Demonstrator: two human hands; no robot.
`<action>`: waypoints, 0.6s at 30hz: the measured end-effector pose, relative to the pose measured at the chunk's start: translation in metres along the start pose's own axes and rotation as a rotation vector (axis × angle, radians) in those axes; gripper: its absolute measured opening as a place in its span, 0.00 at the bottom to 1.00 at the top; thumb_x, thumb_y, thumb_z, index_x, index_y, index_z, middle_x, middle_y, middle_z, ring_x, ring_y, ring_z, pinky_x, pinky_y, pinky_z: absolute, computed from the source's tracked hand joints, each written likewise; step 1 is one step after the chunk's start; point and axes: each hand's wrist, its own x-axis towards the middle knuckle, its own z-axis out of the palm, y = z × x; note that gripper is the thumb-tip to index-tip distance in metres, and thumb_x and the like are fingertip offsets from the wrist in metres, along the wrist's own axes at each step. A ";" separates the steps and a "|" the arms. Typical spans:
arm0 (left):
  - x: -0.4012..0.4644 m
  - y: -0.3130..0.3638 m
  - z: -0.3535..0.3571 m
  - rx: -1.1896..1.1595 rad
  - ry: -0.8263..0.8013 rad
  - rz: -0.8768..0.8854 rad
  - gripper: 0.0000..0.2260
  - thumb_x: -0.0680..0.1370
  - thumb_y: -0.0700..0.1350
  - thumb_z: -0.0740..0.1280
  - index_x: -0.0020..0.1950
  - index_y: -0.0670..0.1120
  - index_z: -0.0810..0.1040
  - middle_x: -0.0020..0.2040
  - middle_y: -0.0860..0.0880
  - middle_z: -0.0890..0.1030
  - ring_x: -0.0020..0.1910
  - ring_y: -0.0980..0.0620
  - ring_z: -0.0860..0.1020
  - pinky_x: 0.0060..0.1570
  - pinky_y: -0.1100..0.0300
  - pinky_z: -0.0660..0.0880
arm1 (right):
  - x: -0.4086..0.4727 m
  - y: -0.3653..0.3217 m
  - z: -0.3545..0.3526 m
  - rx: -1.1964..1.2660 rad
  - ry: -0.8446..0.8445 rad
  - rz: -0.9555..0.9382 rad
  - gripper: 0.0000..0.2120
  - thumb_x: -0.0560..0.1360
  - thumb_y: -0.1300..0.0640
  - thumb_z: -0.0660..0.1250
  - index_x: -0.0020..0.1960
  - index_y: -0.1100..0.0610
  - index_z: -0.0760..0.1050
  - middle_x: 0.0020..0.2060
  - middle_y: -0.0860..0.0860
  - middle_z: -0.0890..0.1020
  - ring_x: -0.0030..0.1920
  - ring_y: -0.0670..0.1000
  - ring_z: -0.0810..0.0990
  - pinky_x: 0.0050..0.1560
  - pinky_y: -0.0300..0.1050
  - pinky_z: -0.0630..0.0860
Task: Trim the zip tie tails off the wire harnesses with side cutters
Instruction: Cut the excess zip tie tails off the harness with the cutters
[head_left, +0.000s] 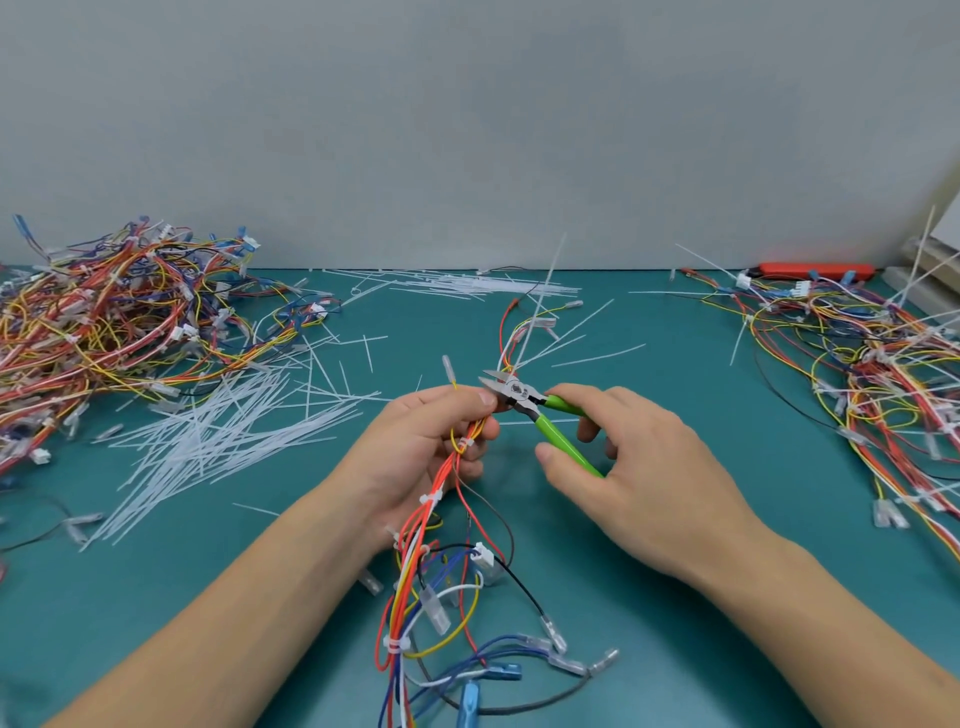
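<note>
My left hand (436, 441) grips a wire harness (415, 561) of orange, yellow, white and blue wires, bound by several white zip ties. Its upper wires run past my fingers toward the table's far side. A long untrimmed zip tie tail (543, 296) sticks up from the harness just beyond my fingers. My right hand (628, 467) holds green-handled side cutters (540, 410), thumb on one handle and fingers on the other. The metal jaws are open and sit right at the base of that tail, beside my left thumb.
A big pile of harnesses (114, 322) lies at the left, another pile (872, 364) with long tails at the right. Cut white zip tie tails (218, 431) are scattered over the green mat (701, 597). A red tool (815, 270) lies at the back right.
</note>
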 end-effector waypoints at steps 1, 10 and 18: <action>0.000 0.000 0.000 0.005 0.001 0.000 0.04 0.70 0.43 0.72 0.37 0.46 0.85 0.32 0.47 0.78 0.25 0.55 0.69 0.26 0.64 0.67 | 0.000 0.000 0.000 -0.005 0.001 0.004 0.26 0.71 0.28 0.55 0.67 0.34 0.69 0.45 0.39 0.74 0.45 0.36 0.72 0.45 0.43 0.68; 0.001 -0.002 0.000 -0.006 0.009 0.000 0.02 0.71 0.43 0.73 0.39 0.45 0.85 0.33 0.46 0.78 0.25 0.54 0.69 0.25 0.64 0.67 | 0.003 0.001 -0.004 -0.024 0.015 0.013 0.14 0.76 0.33 0.63 0.58 0.36 0.75 0.34 0.45 0.73 0.35 0.45 0.73 0.35 0.45 0.69; -0.002 -0.001 0.002 -0.011 0.023 -0.002 0.03 0.71 0.43 0.73 0.39 0.45 0.86 0.33 0.46 0.79 0.26 0.54 0.70 0.26 0.64 0.68 | 0.002 0.001 0.008 0.053 0.057 0.000 0.23 0.75 0.33 0.64 0.67 0.40 0.75 0.47 0.40 0.77 0.50 0.44 0.75 0.58 0.49 0.75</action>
